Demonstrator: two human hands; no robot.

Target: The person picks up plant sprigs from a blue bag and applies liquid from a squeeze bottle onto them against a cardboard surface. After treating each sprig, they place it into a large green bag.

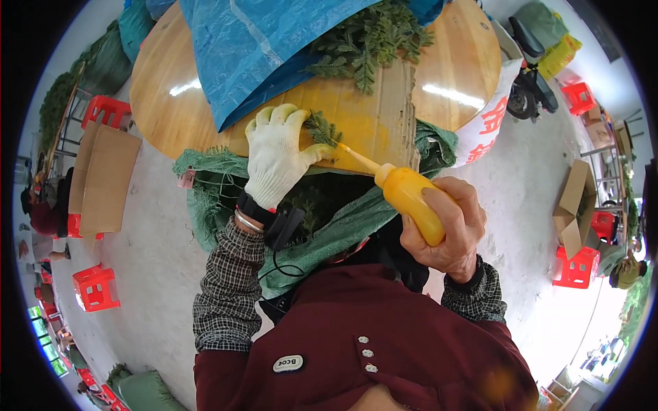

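Note:
My left hand (277,147) wears a white knit glove with yellowish fingertips. Its fingers lie stretched out on a yellow-stained cardboard sheet (380,116), the thumb held apart from the index finger. In that gap lies a small green fir sprig (321,128), close to both fingertips. My bare right hand (449,222) is wrapped round a yellow squeeze bottle (411,198), tilted up and to the left. The tip of its long thin nozzle reaches the sprig's lower end. Whether glue or other liquid is coming out is too small to tell.
Ahead, a blue plastic sheet (260,41) and a pile of fir branches (373,41) cover part of a round wooden table (452,68). Near my lap hangs a green woven sack (329,226) with greenery inside. Red stools (96,288) and cardboard boxes (110,178) stand around.

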